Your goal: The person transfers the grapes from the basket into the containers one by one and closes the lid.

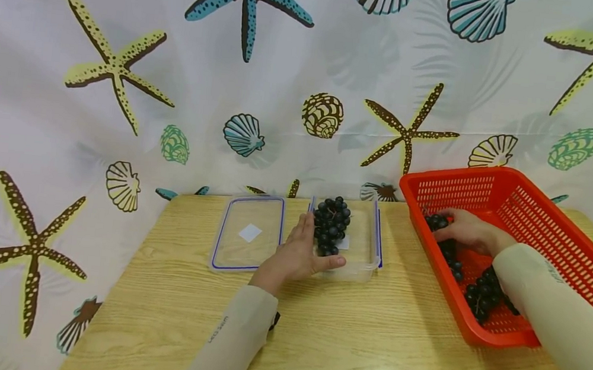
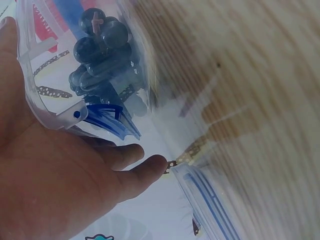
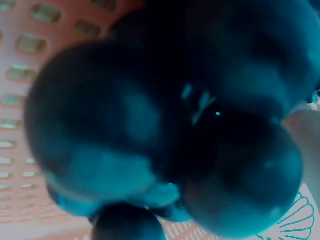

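A clear container (image 1: pixel 362 248) holding a dark grape bunch (image 1: pixel 331 225) is steadied by the left hand (image 1: pixel 297 255), fingers straight along its left wall, thumb across the near rim. Its lid (image 1: pixel 249 233) lies just left, a blank white label on it. The right hand (image 1: pixel 471 231) is laid over grapes (image 1: pixel 484 292) inside the red basket (image 1: pixel 564 246) at the table's right edge; whether its fingers are closed round them cannot be told. Bare tabletop (image 1: pixel 368 335) is left nearer.
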Motion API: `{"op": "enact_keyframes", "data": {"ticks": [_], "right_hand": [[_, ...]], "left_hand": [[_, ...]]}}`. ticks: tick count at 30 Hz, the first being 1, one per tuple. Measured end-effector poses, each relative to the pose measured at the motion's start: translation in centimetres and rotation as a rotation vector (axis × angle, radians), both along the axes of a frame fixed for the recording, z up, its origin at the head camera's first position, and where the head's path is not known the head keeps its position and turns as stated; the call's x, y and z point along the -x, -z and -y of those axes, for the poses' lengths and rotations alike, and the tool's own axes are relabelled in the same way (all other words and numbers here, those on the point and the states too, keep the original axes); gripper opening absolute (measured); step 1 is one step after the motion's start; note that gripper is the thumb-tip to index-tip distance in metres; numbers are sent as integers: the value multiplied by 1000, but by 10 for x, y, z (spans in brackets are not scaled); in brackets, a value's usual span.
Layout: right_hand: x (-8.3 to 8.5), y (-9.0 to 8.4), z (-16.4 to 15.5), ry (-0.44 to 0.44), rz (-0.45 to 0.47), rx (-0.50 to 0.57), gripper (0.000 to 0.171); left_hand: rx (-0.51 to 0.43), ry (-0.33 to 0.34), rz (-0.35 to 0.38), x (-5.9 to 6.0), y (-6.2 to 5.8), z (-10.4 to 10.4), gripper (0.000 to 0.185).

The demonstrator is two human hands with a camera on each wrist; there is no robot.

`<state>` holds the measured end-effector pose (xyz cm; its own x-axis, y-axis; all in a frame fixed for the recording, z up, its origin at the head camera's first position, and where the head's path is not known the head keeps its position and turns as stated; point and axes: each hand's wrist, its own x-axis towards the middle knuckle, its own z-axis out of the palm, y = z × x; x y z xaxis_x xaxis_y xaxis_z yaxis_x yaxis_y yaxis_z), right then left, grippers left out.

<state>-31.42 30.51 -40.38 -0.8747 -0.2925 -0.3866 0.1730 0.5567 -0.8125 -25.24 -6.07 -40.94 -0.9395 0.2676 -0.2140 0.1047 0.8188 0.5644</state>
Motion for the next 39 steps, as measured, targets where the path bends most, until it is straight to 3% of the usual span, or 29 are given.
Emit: {"op": "enact_keyframes", "data": {"ticks": [6, 15, 24, 39], "right_hand": [[-1, -1, -5, 24, -7, 46, 77], [-1, 0, -2, 43, 20, 53, 77], [-4, -4, -2, 46, -7, 75, 62], [-3, -8, -3, 116, -83, 152, 57]], "left_hand": [[4, -9, 2, 0, 0, -1, 124], [6, -10, 0, -2, -2, -1, 124], [12, -5, -7, 1, -1, -1, 125], [8, -5, -6, 1, 0, -1, 124]]}}
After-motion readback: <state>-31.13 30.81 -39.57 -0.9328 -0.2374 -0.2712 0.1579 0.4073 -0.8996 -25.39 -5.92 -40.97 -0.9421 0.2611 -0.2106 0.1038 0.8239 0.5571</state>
